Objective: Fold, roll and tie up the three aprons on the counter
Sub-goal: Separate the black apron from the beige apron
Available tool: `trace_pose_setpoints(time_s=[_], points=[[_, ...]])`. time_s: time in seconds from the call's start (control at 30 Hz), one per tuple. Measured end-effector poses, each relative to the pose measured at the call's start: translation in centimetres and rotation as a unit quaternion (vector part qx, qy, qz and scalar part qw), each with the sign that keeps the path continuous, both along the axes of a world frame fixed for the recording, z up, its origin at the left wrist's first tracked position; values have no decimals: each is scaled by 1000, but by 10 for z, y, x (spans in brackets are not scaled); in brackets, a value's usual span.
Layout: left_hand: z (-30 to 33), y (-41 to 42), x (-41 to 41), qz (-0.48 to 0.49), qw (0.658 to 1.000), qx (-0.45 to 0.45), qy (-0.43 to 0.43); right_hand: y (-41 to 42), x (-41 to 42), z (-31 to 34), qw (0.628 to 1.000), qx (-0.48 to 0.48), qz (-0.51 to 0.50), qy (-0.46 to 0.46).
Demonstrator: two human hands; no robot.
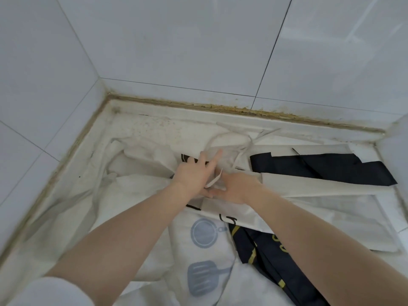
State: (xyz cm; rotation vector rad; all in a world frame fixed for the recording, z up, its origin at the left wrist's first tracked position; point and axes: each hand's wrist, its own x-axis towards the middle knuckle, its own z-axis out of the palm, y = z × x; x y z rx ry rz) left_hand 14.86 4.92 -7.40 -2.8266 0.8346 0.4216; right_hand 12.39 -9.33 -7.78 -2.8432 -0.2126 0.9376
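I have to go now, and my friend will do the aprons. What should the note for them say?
Left hand: fingers in the thin white apron strings, grip unclear.
Right hand: pressing flat on the long folded white apron.
White apron with blue pan and spatula prints and dark navy apron with yellow stripes lie loose on the white counter.
Done: one apron folded.
Left: roll and tie it, then the other two.

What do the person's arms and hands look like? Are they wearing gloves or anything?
No gloves. The left hand and the right hand are bare, with no rings, watch or bracelets showing. Both forearms are bare too. The white fabric sleeve on the left arm is pushed up near the elbow, at the bottom corner of the picture. No sleeve shows on the right arm.
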Motion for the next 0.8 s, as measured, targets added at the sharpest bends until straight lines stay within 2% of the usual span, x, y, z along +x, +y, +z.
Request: trace_pose_setpoints(time_s=[0.1, 0.17, 0.2, 0.3, 0.43, 0.5, 0.63, 0.7, 0.8], points=[[-1, 25, 8, 19, 988, -79, 132, 15, 1, -8, 993, -72, 36, -84], [0, 46, 18, 54, 979, -119, 155, 21, 5, -13, 993, -71, 36, -90], [-1, 55, 23, 72, 981, -120, 136, 21, 8, -13, 995, -57, 25, -76], [-4, 82, 39, 76, 995, -44, 58, 22, 21, -13, 998, -54, 8, -30], [-5, 106, 52, 78, 994, -30, 71, 23, 27, -13, 998, -64, -4, -26], [-8, 115, 56, 57, 998, 15, 19, 22, 30, -9, 999, -43, -22, -5], [-2, 124, 65, 88, 990, 72, -83, 31, 40, -3, 998, -58, -13, 29], [8, 128, 70, 106, 985, 64, -121, 33, 42, -1, 996, -74, -9, 41], [12, 139, 73, 165, 972, -3, -169, 32, 39, 3, 996, -74, -14, 51]])
